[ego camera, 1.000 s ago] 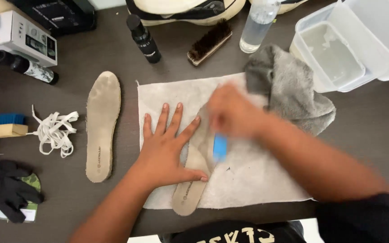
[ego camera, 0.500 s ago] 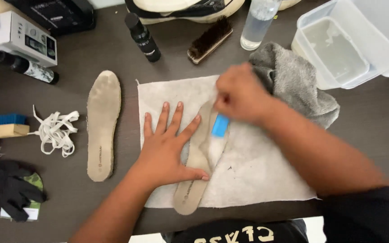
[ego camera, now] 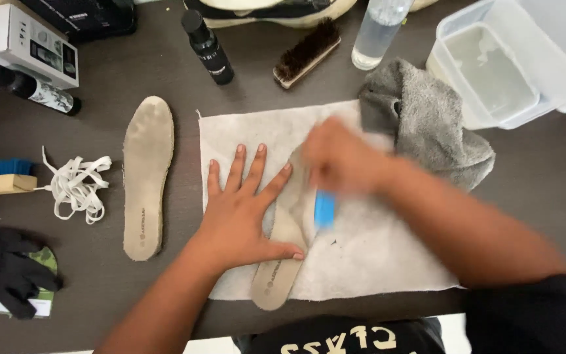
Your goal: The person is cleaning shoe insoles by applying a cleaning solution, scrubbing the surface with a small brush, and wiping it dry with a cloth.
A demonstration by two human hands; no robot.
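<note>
Head view: my right hand (ego camera: 339, 160), pinching the blue brush (ego camera: 324, 208), is sliding back down the insole (ego camera: 283, 242); left hand (ego camera: 244, 210) staying spread flat.

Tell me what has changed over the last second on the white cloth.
The right hand with its blue brush went up the insole toward the toe, then came back down toward the middle. Its grip on the brush held. The left hand stayed flat, pinning the insole to the white cloth. The second insole stayed put.
</note>
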